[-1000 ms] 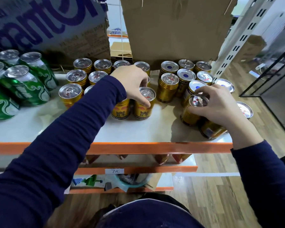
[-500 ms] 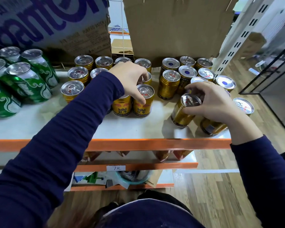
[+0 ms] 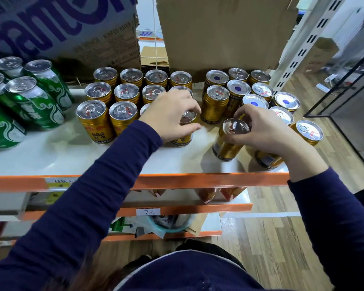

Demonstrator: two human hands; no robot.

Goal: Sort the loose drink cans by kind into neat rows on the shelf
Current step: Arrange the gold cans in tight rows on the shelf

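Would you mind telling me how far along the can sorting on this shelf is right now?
Done: the green cans sit grouped at the left, and most gold cans form tidy rows mid-shelf. In hand: the left hand grips the front-row can ending that block, while the right hand holds a tilted can. Left: the loose cluster on the right, unevenly placed, some showing blue-dotted ends.

I'm in a shop aisle: the shelf before me has an orange front rail carrying a paper label, and the tier below bears a handwritten price tag reading 7元. Gold drink cans and green cans stand in stock rows below a purified-water carton, near a slotted white upright.
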